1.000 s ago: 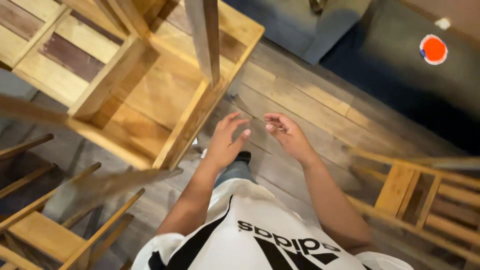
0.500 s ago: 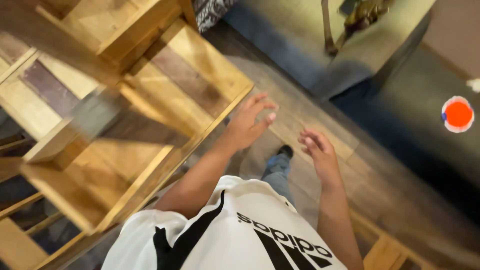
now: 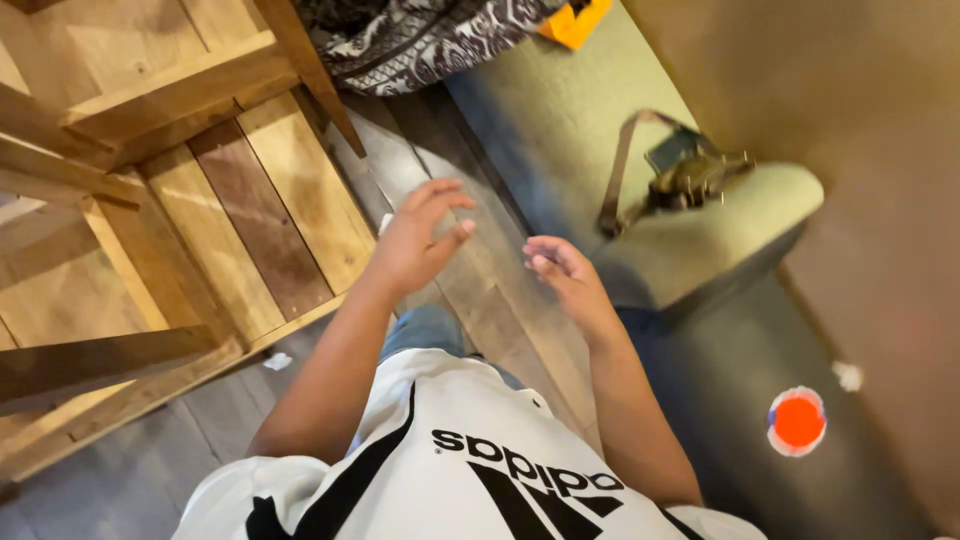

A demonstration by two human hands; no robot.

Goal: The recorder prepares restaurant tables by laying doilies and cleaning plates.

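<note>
Beside the wooden table (image 3: 250, 220) | your left hand (image 3: 415, 245) open, empty, nearest its edge | right hand (image 3: 560, 270) loosely curled, empty | mid-reach, nothing gripped

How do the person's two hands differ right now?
The left hand is raised higher in the picture, close to the edge of the wooden table; the right hand sits lower, nearer the green cushion. The left hand's fingers spread out and point right; the right hand's fingers curl inward. Both are empty, bare and held over the plank floor.
</note>
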